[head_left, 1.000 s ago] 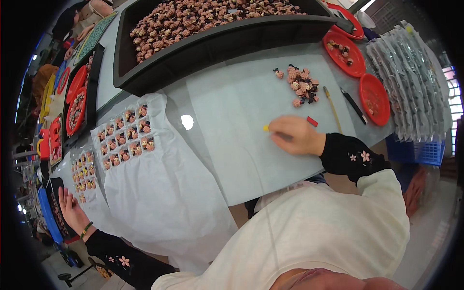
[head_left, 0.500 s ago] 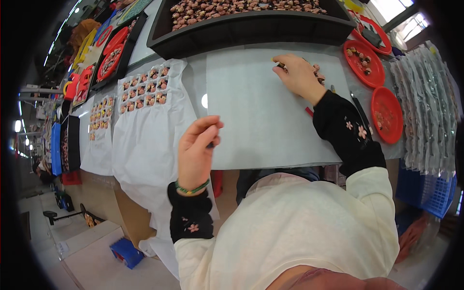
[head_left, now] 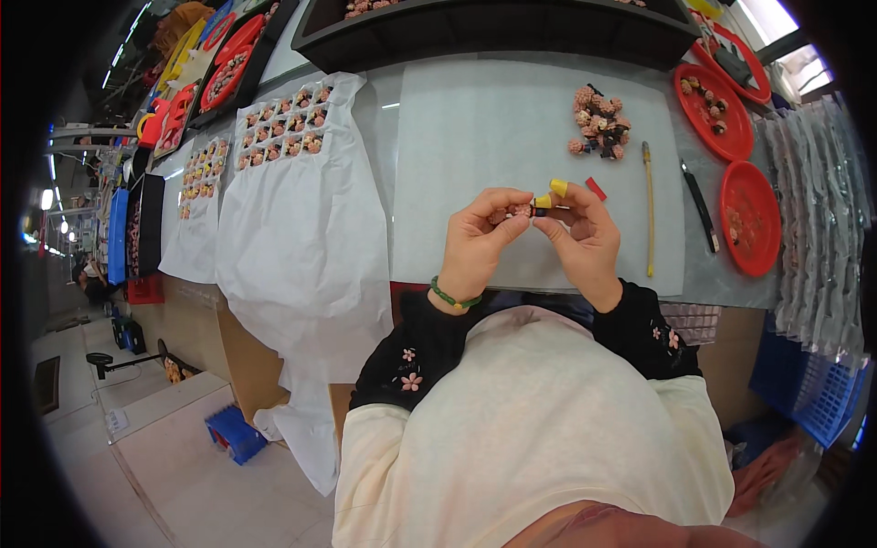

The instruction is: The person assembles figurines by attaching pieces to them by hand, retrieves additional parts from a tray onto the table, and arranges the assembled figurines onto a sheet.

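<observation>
In front of my body, over the near part of the white sheet (head_left: 448, 137), my two hands meet around a small bumpy pink-and-black figure (head_left: 521, 211). My left hand (head_left: 481, 239), with a green bracelet at the wrist, pinches its pink end between thumb and fingers. At the dark end, the thumb and fingers of my right hand (head_left: 586, 245) close on it. Yellow covers (head_left: 558, 185) sit on two right fingertips. The fingers hide part of the figure. Beyond my right hand lies a loose pile of similar pink-and-black pieces (head_left: 600, 123).
Right of the pile lie a thin brush-like stick (head_left: 649, 210), a black knife-like tool (head_left: 700, 205) and a small red piece (head_left: 596, 188). Red dishes (head_left: 751, 219) stand farther right. A dark tray (head_left: 493, 36) borders the back. Rows of finished-looking pieces (head_left: 288, 123) rest on white sheeting at left.
My right hand has come back from the pile toward my body. My left hand has moved right to meet it, and both now hold the small figure.
</observation>
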Action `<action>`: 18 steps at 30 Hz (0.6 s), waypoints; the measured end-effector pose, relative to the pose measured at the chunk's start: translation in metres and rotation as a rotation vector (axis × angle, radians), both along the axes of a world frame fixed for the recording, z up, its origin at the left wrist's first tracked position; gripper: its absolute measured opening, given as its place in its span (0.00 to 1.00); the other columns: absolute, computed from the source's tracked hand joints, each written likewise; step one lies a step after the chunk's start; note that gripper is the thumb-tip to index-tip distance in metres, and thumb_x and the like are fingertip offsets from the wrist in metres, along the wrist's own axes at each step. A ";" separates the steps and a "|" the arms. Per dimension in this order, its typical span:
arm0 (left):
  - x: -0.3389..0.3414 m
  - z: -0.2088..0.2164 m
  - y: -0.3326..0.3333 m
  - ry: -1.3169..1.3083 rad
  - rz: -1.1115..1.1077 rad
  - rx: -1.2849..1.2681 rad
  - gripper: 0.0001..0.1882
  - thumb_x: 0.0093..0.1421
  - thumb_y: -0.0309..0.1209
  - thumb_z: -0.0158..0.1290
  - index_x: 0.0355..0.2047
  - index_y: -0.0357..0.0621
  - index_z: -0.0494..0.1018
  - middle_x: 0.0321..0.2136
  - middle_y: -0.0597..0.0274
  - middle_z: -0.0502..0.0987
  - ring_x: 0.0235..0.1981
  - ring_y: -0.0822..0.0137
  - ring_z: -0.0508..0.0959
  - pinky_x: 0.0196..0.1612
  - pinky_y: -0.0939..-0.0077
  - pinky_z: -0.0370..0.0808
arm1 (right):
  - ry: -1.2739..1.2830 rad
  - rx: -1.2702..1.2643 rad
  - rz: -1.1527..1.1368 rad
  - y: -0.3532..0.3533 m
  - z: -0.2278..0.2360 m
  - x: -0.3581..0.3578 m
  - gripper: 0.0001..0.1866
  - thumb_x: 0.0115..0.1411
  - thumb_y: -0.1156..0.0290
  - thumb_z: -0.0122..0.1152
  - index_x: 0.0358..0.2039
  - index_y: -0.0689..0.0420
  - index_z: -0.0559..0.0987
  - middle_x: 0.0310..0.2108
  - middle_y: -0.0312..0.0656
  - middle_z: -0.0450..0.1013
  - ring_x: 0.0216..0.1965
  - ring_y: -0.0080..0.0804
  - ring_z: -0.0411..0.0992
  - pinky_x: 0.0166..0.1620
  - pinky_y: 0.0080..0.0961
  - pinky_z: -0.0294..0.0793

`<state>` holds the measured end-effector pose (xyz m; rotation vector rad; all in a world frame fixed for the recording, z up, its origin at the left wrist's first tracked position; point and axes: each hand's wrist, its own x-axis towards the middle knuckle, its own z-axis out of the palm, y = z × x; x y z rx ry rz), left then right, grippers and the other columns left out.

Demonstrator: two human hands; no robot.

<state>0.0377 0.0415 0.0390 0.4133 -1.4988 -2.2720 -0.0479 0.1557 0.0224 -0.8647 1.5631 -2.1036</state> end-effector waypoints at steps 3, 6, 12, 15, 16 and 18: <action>0.004 -0.002 -0.001 -0.003 -0.027 0.088 0.15 0.52 0.17 0.48 0.43 0.35 0.67 0.38 0.60 0.71 0.37 0.75 0.70 0.43 0.83 0.66 | -0.017 -0.083 -0.004 0.002 -0.002 0.003 0.23 0.47 0.85 0.59 0.45 0.65 0.66 0.38 0.44 0.68 0.38 0.27 0.69 0.42 0.21 0.70; 0.006 -0.002 -0.002 0.004 -0.039 0.155 0.17 0.53 0.18 0.47 0.45 0.35 0.66 0.41 0.58 0.70 0.39 0.74 0.70 0.44 0.81 0.66 | 0.053 -0.064 -0.003 0.003 -0.006 0.005 0.25 0.47 0.86 0.59 0.47 0.64 0.64 0.38 0.44 0.68 0.38 0.28 0.69 0.42 0.21 0.70; 0.010 0.009 -0.010 0.023 -0.021 0.490 0.17 0.54 0.18 0.45 0.46 0.34 0.64 0.44 0.55 0.68 0.45 0.70 0.69 0.46 0.82 0.66 | 0.201 0.024 0.041 0.005 0.001 -0.006 0.15 0.48 0.85 0.58 0.38 0.65 0.71 0.36 0.43 0.69 0.37 0.27 0.69 0.41 0.19 0.70; 0.010 0.006 -0.010 -0.005 0.011 0.172 0.17 0.54 0.19 0.47 0.46 0.33 0.64 0.41 0.53 0.70 0.43 0.69 0.71 0.44 0.81 0.68 | -0.026 0.024 0.121 0.003 0.012 -0.012 0.09 0.50 0.83 0.57 0.34 0.66 0.73 0.36 0.42 0.69 0.35 0.25 0.69 0.40 0.19 0.70; 0.011 0.003 -0.011 -0.002 0.015 0.173 0.17 0.54 0.19 0.47 0.46 0.33 0.64 0.41 0.53 0.70 0.43 0.69 0.71 0.44 0.81 0.68 | 0.027 0.098 0.167 0.003 0.015 -0.014 0.08 0.50 0.83 0.56 0.33 0.66 0.73 0.35 0.42 0.70 0.34 0.25 0.69 0.39 0.19 0.70; 0.012 0.000 -0.015 -0.085 -0.003 0.098 0.17 0.53 0.19 0.50 0.44 0.31 0.65 0.37 0.52 0.72 0.39 0.68 0.73 0.40 0.81 0.71 | 0.084 0.168 0.220 0.000 0.018 -0.016 0.07 0.51 0.83 0.55 0.33 0.66 0.73 0.34 0.42 0.70 0.33 0.25 0.70 0.39 0.19 0.70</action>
